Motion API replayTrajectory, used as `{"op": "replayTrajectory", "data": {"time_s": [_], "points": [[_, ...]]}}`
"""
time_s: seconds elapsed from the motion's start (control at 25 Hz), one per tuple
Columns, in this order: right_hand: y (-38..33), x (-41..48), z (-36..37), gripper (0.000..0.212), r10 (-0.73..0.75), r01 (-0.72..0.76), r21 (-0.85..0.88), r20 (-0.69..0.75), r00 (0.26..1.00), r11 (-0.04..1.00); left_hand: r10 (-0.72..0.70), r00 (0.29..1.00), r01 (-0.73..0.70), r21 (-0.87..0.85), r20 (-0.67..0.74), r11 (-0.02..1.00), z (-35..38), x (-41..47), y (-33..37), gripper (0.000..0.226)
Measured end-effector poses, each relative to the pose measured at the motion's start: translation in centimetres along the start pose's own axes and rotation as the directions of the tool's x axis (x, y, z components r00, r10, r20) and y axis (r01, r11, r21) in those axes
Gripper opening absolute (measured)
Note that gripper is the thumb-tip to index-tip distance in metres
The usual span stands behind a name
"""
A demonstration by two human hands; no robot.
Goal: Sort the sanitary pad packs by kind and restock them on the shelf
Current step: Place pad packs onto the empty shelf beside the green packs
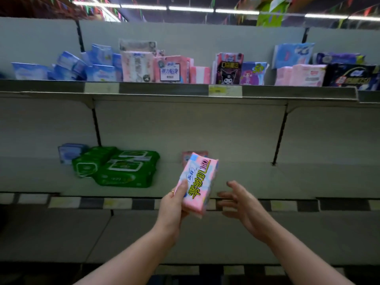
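Observation:
My left hand (174,204) grips a pink and light-blue pad pack (200,182) with yellow lettering, tilted, in front of the middle shelf (246,182). My right hand (240,202) hovers just right of the pack, fingers spread and relaxed, not touching it. Behind the held pack a small pink pack (186,158) stands at the back of that shelf. Green packs (121,167) lie piled at the shelf's left, with a pale blue pack (68,153) behind them.
The top shelf (164,88) carries blue packs (82,66) at left, pink packs (170,68) in the middle, and dark and pink packs (329,75) at right. A lower shelf (102,233) lies below. Upright posts (279,136) divide the shelf bays.

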State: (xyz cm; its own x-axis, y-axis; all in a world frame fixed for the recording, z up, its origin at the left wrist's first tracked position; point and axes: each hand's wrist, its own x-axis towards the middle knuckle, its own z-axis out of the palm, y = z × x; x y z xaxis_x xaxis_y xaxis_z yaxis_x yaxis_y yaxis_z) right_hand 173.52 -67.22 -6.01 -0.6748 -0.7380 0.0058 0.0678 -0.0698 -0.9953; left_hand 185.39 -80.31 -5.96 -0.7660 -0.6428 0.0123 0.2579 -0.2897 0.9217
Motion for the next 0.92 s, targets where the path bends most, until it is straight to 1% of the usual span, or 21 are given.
{"op": "replayTrajectory", "data": {"time_s": [0.08,0.12,0.16,0.2,0.32,0.4,0.44,0.52,0.56,0.6,0.64,0.72,0.84,0.92], "points": [[1.1,-1.4,1.9,0.067,0.044,-0.032,-0.11,0.101,0.994,0.993,0.025,0.999,-0.025,0.0,-0.026,1.0,0.1,-1.2,-0.1,0.035],[1.1,-2.3,2.9,0.075,0.04,-0.017,-0.157,0.144,0.989,0.987,0.041,0.999,-0.041,0.016,-0.024,0.999,0.3,-2.0,-0.2,0.036],[1.2,-2.8,3.5,0.078,0.024,0.009,-0.186,0.173,0.985,0.983,0.05,0.999,-0.05,0.031,-0.012,0.998,0.7,-2.7,-0.3,0.037],[0.9,-3.2,3.8,0.077,0.004,0.03,-0.187,0.179,0.984,0.982,0.06,0.998,-0.06,0.041,0.002,0.997,1.1,-3.3,-0.3,0.037],[-0.3,-3.3,2.2,0.065,-0.052,0.071,-0.131,0.146,0.988,0.989,0.057,0.998,-0.06,0.092,0.035,0.994,2.5,-5.0,-0.1,0.037],[-1.1,-3.5,0.1,0.071,-0.064,0.09,-0.153,0.168,0.984,0.984,0.069,0.998,-0.069,0.12,0.006,0.99,3.1,-5.1,0.1,0.032],[-1.3,-3.7,-1.0,0.072,-0.063,0.097,-0.173,0.195,0.979,0.98,0.089,0.996,-0.085,0.124,-0.027,0.989,3.4,-5.0,0.2,0.039],[-1.5,-4.3,-3.4,0.067,-0.064,0.12,-0.201,0.267,0.962,0.972,0.105,0.993,-0.097,0.115,-0.063,0.989,4.0,-4.8,0.2,0.079],[-1.5,-4.6,-4.5,0.064,-0.064,0.134,-0.215,0.305,0.95,0.967,0.107,0.992,-0.099,0.116,-0.065,0.988,4.3,-4.7,0.2,0.091],[-1.5,-4.9,-5.7,0.061,-0.056,0.139,-0.229,0.335,0.941,0.963,0.101,0.993,-0.094,0.107,-0.063,0.99,4.6,-4.6,0.0,0.093],[-1.3,-5.1,-6.8,0.06,-0.045,0.137,-0.239,0.356,0.933,0.961,0.087,0.994,-0.08,0.094,-0.067,0.992,5.0,-4.6,-0.3,0.086],[-0.9,-5.4,-8.8,0.061,-0.026,0.121,-0.238,0.366,0.93,0.964,0.058,0.995,-0.051,0.091,-0.081,0.995,5.9,-5.0,-1.1,0.061],[0.2,-6.0,-10.8,0.063,-0.001,0.068,-0.18,0.349,0.937,0.981,0.022,0.994,-0.006,0.154,-0.103,0.988,6.8,-6.1,-2.9,0.03],[1.0,-6.4,-11.3,0.063,0.012,0.048,-0.154,0.364,0.931,0.987,0.015,0.991,0.012,0.195,-0.135,0.981,7.1,-6.9,-4.0,0.011]]}}
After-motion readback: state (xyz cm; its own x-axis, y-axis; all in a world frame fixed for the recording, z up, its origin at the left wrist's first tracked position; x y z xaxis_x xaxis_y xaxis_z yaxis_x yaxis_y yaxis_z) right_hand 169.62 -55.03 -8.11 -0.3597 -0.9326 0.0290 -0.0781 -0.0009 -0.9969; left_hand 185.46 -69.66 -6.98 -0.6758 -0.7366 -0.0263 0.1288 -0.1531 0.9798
